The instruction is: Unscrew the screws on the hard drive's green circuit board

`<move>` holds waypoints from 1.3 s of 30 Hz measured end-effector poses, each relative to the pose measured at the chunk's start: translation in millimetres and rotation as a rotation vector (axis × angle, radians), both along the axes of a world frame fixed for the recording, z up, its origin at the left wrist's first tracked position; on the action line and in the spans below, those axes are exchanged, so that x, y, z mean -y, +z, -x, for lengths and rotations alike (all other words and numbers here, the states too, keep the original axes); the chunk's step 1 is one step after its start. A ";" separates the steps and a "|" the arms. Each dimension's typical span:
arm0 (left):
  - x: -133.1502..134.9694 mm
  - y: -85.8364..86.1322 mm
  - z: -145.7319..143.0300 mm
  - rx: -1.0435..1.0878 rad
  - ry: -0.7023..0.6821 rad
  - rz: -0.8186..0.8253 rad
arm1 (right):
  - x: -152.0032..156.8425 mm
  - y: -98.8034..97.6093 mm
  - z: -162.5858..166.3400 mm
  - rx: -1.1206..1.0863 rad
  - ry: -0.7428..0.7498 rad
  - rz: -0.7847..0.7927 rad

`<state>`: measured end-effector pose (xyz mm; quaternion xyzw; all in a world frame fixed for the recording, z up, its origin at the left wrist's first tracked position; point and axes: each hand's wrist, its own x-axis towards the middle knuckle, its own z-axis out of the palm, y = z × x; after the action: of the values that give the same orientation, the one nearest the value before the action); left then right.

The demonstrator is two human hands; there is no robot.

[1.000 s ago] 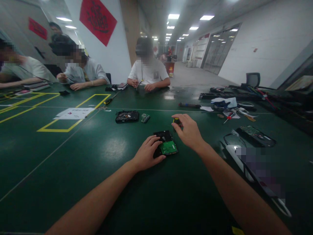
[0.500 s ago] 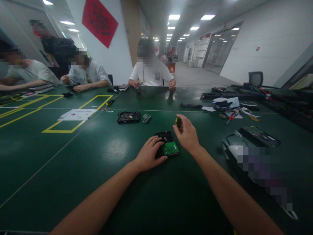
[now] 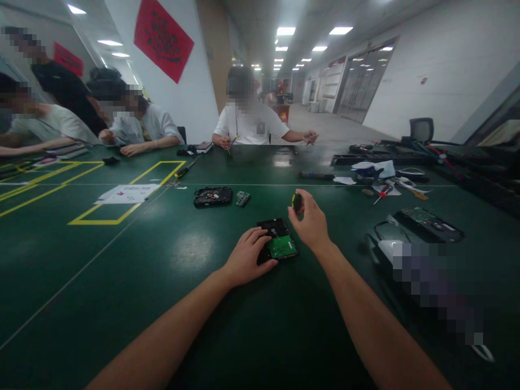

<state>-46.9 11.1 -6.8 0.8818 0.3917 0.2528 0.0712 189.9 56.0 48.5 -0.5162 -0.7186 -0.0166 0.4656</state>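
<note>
A hard drive [image 3: 285, 246] with a green circuit board lies flat on the table in front of me. My left hand [image 3: 248, 254] grips its left side, fingers on the upper face and thumb along the near edge. Just beyond the drive's right side, my right hand [image 3: 309, 221] is closed around a screwdriver [image 3: 297, 202] with a yellow and black handle. The handle points upward between thumb and fingers; its shaft and tip are hidden by the hand. Farther off lie an opened hard drive [image 3: 213, 196] and a small loose circuit board [image 3: 242, 199].
Another drive [image 3: 429, 224] and a pixelated, elongated object [image 3: 436, 295] lie at right. Behind them are a red screwdriver [image 3: 382, 194], cloth [image 3: 374, 169] and cables. Left are paper [image 3: 128, 194] and a yellow screwdriver [image 3: 182, 171]. A person [image 3: 252, 122] sits opposite; others are at left.
My hands keep nearly the same place on and beside the hard drive. The person opposite has stretched one arm out toward the right of the view. A standing person at far left has shifted left.
</note>
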 end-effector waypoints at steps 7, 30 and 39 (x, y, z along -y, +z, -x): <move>0.7 0.5 1.7 0.015 0.002 0.006 | -0.2 3.5 -1.2 0.045 -0.008 -0.012; 1.1 1.8 0.4 0.022 -0.010 -0.023 | 19.6 31.7 -2.9 0.020 0.161 0.111; 1.1 1.6 1.0 0.030 -0.017 -0.037 | 21.3 34.6 -6.8 0.007 0.209 0.163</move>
<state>-47.9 10.0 -5.2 0.8824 0.3785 0.2724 0.0629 196.7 34.8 83.2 -0.4747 -0.7689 0.0887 0.4190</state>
